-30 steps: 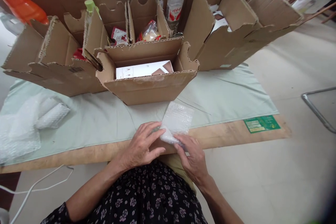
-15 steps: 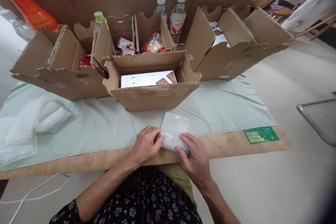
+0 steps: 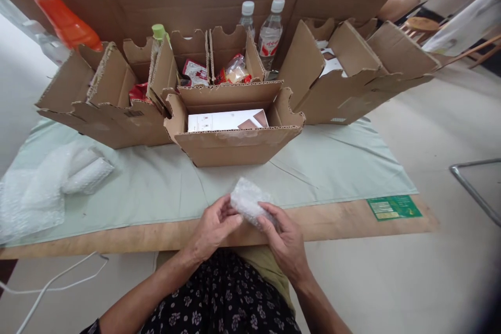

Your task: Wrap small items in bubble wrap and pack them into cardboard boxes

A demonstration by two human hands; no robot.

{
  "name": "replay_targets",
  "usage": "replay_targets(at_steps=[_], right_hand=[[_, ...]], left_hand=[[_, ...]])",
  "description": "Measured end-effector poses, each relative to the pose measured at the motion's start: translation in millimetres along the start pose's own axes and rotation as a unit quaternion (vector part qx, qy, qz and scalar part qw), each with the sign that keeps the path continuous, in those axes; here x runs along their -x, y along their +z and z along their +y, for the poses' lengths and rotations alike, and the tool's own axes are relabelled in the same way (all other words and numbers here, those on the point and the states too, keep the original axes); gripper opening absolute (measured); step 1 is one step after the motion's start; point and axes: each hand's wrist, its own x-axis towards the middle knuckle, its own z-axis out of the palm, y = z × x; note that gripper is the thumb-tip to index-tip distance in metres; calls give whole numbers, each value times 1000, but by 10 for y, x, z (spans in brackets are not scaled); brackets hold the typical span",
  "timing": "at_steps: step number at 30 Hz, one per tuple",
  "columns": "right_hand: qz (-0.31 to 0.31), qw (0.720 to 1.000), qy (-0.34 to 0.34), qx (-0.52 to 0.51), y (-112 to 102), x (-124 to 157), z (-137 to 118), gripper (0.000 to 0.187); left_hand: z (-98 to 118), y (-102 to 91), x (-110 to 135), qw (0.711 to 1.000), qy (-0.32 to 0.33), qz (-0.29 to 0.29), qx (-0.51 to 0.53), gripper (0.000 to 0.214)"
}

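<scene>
bubble-wrap packet (image 3: 246,197): btwn the 2 hands, over table's near edge; whitish, semi-clear, bubbly surface, folded approx rectangular, set at an angle, far end pointing away + L; bit blurred, contents can't tell.
R hand (image 3: 287,242): grasping packet's R/near end, thumb + fingers on it.
L hand (image 3: 213,225): fingers curled at packet's L edge; can't tell if it's gripping or just touching.
carton (image 3: 235,150): just beyond grip, open top, white box (image 3: 221,121) w/ brown print inside.
loose bubble wrap (image 3: 43,185): well L of grip, crumpled pile on pale green cloth (image 3: 336,167).
green card (image 3: 394,207): R of grip, flat on wood edge (image 3: 332,222).
</scene>
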Motion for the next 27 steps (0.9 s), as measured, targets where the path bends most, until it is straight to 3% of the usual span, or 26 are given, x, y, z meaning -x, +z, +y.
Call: replay_targets(at_steps=[2, 5, 7, 10, 12, 15, 17, 20, 24, 26, 27], right_hand=[[-31, 998, 27, -43, 64, 54, -53, 25], [1, 1000, -1, -10, 44, 60, -60, 24], [11, 1000, -14, -2, -45, 15, -44, 32], [-74, 996, 2, -57, -187, -73, -69, 61], [-113, 992, 5, -62, -234, -121, -124, 54], [-71, 997, 5, -31, -241, -177, -209, 24], [-45, 999, 6, -28, -243, -228, -243, 20], [-81, 997, -14, -9, -308, -355, -298, 19], [-175, 976, -117, 51, -578, -599, -523, 27], [-155, 973, -157, 70, -775, -753, -713, 19], [-109, 978, -161, 73, -871, -846, -815, 19]], left_hand=[[-3, 45, 11, 997, -12, -20, 75, 51], [13, 68, -4, 995, -1, 11, 102, 45], [49, 53, 2, 999, 23, 8, 32, 35], [112, 32, 37, 987, 85, -28, -136, 17], [135, 32, 59, 970, 128, -34, -202, 17], [150, 27, 66, 973, 108, -50, -198, 35], [168, 9, 51, 974, 66, -87, -197, 41], [219, -22, 6, 960, 61, -122, -243, 24], [364, -69, -17, 935, 132, -129, -303, 24], [494, -117, 6, 922, 198, -111, -312, 33], [574, -148, 17, 912, 251, -85, -313, 42]])
